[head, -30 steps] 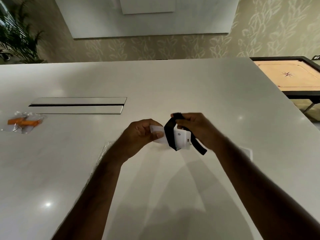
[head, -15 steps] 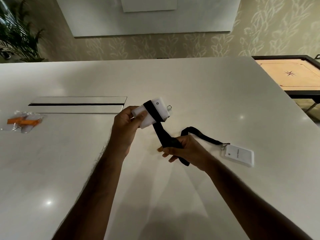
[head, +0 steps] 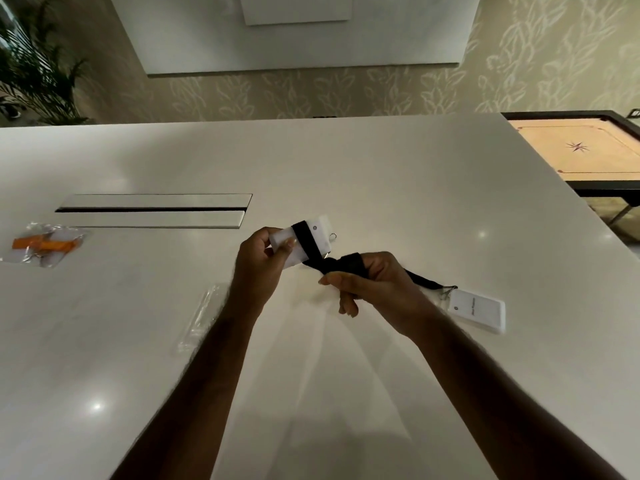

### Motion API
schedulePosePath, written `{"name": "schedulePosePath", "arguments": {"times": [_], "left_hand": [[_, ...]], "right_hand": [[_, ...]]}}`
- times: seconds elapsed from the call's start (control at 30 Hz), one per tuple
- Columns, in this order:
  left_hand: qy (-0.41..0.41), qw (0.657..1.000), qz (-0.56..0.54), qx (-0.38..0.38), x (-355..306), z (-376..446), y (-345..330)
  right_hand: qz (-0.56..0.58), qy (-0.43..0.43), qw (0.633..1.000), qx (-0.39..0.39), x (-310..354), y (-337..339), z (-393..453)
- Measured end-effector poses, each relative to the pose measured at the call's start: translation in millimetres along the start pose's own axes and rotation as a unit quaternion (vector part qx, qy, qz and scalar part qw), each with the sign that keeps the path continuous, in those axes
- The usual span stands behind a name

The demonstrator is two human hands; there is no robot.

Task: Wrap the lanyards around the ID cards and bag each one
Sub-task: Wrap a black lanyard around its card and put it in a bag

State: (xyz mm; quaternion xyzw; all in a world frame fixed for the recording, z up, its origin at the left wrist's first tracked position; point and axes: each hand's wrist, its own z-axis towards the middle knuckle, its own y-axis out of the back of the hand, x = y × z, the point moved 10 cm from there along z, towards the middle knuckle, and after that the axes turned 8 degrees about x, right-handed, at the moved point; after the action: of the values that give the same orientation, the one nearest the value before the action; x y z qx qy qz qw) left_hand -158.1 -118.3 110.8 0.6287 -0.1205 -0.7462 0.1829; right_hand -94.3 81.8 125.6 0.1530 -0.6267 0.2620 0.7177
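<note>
A: Since half a second ago the black fabric lanyard [head: 313, 242] has been drawn tighter, and the right hand [head: 374, 285] has been brought up close to the white rectangular ID card [head: 303, 245].

B: That card is pinched by its near end in the left hand [head: 258, 263], just above the white table [head: 346, 168]. One band of strap is seen laid across its face.

A: The slack is bunched in the right hand, fingers curled round it. Another turn looks to be set up, so the wrapping is judged only partly done.

B: A second white ID card [head: 479, 313] is lying flat right of the held card, a black strap clipped to it and running under the right hand.

A: Bagging is not yet reached. A clear plastic bag [head: 202, 317] is waiting left of the held card, near the left forearm.

B: Far left of the card, an orange lanyard bundle already sealed in a clear bag [head: 45, 245] is seen, so one set is judged finished.
</note>
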Motion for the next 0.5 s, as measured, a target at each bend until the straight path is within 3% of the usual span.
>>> {"name": "schedulePosePath", "arguments": {"times": [0.2, 0.5], "left_hand": [[-0.022, 1.0, -0.001, 0.021, -8, -8, -16], [-0.018, 0.995, 0.071, 0.068, -9, -13, -30]], "right_hand": [[-0.002, 0.047, 0.999, 0.004, 38, -4, 15], [-0.07, 0.047, 0.994, -0.065, 63, 19, 35]]}}
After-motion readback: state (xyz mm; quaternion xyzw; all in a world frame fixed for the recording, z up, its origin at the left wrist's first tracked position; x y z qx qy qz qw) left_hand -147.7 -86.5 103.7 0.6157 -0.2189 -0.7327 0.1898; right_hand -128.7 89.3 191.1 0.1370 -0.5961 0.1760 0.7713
